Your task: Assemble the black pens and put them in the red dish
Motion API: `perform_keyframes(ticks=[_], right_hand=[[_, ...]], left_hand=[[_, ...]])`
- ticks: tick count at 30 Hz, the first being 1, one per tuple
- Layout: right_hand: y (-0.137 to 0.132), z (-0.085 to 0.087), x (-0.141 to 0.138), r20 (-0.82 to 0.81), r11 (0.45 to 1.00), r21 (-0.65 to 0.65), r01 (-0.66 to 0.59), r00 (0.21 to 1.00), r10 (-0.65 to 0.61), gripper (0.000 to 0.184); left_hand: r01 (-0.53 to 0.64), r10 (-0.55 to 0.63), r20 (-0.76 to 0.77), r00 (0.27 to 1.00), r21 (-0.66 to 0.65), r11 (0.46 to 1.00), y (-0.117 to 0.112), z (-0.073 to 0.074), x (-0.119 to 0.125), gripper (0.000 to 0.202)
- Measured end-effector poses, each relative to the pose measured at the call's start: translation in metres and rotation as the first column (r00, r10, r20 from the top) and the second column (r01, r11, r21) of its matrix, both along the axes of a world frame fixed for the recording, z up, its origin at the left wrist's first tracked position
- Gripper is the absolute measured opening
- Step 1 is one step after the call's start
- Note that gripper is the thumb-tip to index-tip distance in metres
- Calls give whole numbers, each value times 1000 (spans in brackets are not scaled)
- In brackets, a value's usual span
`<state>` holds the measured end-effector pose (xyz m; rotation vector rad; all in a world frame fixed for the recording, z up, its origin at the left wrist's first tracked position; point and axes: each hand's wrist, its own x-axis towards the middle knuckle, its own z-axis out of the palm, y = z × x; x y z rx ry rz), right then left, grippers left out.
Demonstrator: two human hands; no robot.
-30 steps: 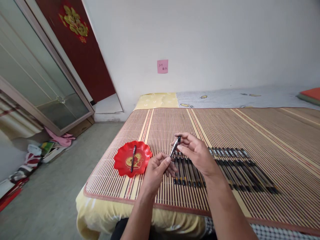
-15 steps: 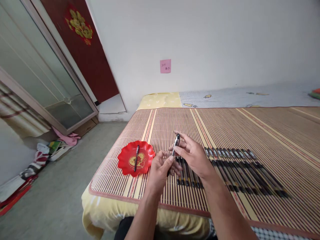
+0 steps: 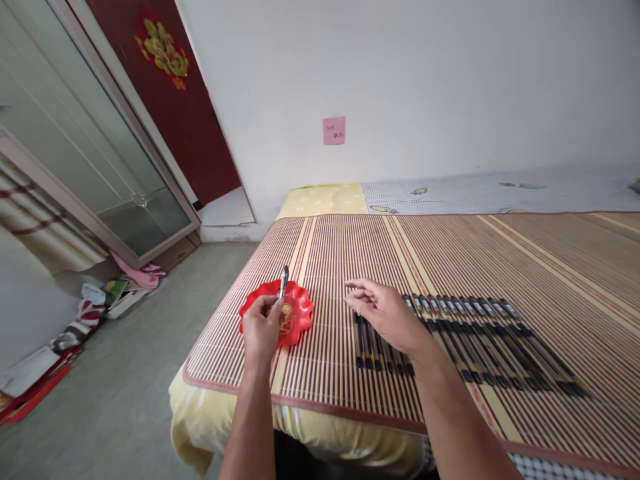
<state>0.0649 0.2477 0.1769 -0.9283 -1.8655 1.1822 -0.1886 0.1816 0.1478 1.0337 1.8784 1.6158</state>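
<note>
My left hand [image 3: 262,327] pinches a pen [image 3: 283,283] near its lower part, with the dark cap end tilted up. It is over the left side of a red wavy-edged plate [image 3: 304,321], which has a gold heart design at its bottom. Any pen lying in the plate is hidden behind this hand. My right hand [image 3: 383,312] hovers with thumb and fingers apart, holding nothing. Beneath and beside it a long row of black pens [image 3: 493,343] lies side by side on the striped mat; the hand and forearm cover some of them.
The bamboo mat [image 3: 340,253] covers a bed with a yellow sheet [image 3: 310,430] at its near edge. Behind it stands a white wall with a pink note [image 3: 334,131]. Clothes and papers [image 3: 80,320] lie on the floor at left, by a glass door [image 3: 100,133].
My hands have separated. My left hand has carried the pen leftward to the red plate, while my right hand has let go of it and stays above the row.
</note>
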Motion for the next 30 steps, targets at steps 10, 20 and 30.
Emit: perform_keyframes(ticks=[10, 20, 30], right_hand=[[-3, 3, -2, 99, 999, 49, 4, 995, -8, 29], [-6, 11, 4, 151, 999, -18, -36, 988, 38, 34], [-2, 5, 7, 125, 1000, -5, -28, 992, 28, 32]], left_hand=[[-227, -49, -615, 787, -364, 903, 8, -7, -5, 13], [-305, -138, -664, 735, -506, 807, 18, -14, -9, 8], [-326, -155, -697, 700, -505, 799, 18, -19, -15, 18]])
